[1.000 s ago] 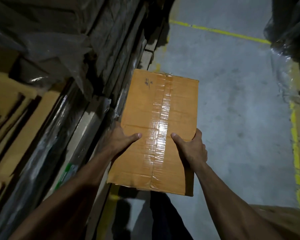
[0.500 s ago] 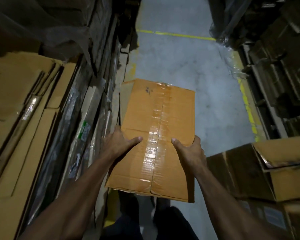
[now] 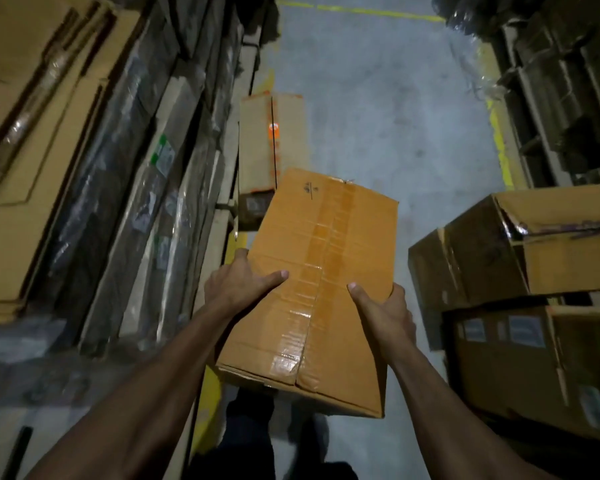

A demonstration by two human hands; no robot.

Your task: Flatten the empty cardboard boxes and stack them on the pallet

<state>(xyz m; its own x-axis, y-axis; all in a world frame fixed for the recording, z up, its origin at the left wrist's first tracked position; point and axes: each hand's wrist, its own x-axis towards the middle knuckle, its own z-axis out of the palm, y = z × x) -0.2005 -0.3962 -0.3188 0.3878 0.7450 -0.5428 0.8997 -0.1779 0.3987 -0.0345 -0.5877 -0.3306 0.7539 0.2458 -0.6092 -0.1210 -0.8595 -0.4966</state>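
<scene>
I hold an orange-brown cardboard box [image 3: 326,258] in front of me at waist height, its taped top seam facing up and its far end tilted away. My left hand [image 3: 238,284] grips the box's left side with the thumb lying on top. On the right side my right hand [image 3: 385,313] grips likewise, thumb on the top face. The box still has its full shape. A stack of flattened cardboard sheets [image 3: 25,161] lies at the left.
Wrapped flat goods [image 3: 146,188] lean along the left. A smaller brown box [image 3: 267,147] stands on the floor ahead left. Stacked brown boxes [image 3: 520,271] stand at the right. Grey concrete aisle [image 3: 378,109] with yellow lines runs ahead between dark racks.
The view has moved forward along the aisle and tipped down. The stacked boxes at right have come closer and the smaller floor box has appeared. Both hands keep the same grip.
</scene>
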